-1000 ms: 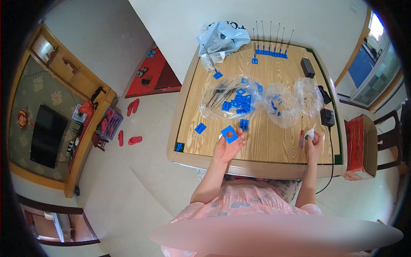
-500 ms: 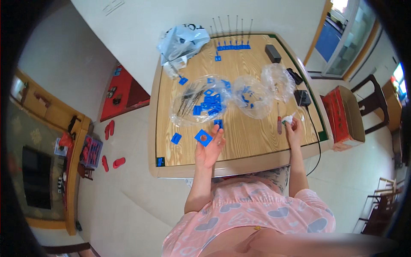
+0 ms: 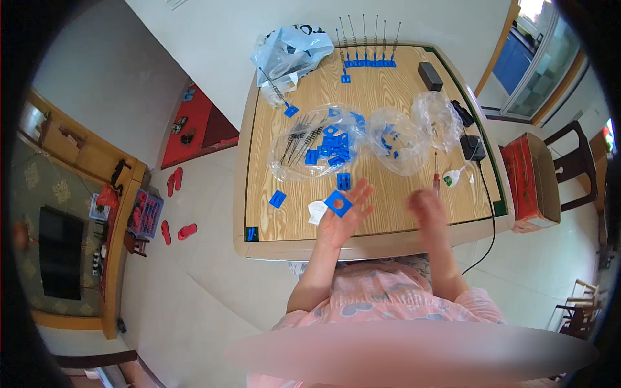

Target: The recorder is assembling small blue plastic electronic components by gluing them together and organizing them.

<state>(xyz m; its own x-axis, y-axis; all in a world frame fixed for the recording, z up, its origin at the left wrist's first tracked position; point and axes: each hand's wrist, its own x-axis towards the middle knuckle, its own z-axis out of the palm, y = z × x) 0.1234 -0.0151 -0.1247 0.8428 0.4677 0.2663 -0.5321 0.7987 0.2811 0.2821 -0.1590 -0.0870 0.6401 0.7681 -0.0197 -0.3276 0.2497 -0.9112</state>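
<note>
Near the front edge of the table, my left hand (image 3: 344,223) grips a blue square plate (image 3: 345,207) with a round hole, at the thumb, while its other fingers are spread. Beside that hand is a crumpled white scrap (image 3: 316,211), like paper. My right hand (image 3: 429,215) is smeared by motion above the table, just below a red-handled screwdriver (image 3: 436,183); its grip cannot be made out. A small white bottle (image 3: 452,178) with a green mark lies right of the screwdriver. Two blue pieces, one (image 3: 343,182) beyond my left hand and another (image 3: 277,198) to its left, lie separately.
A clear bag (image 3: 278,169) contains blue parts and springs; another (image 3: 404,165) has small blue bits. Blue bases with upright spring rods (image 3: 370,64) line the far edge. A pale plastic bag (image 3: 304,48), dark box (image 3: 429,76) and corded black adapter (image 3: 473,148) also lie there.
My right hand has let go of the small white bottle and moved left. The white scrap now shows beside my left hand, which still has the blue plate. The whole view has shifted.
</note>
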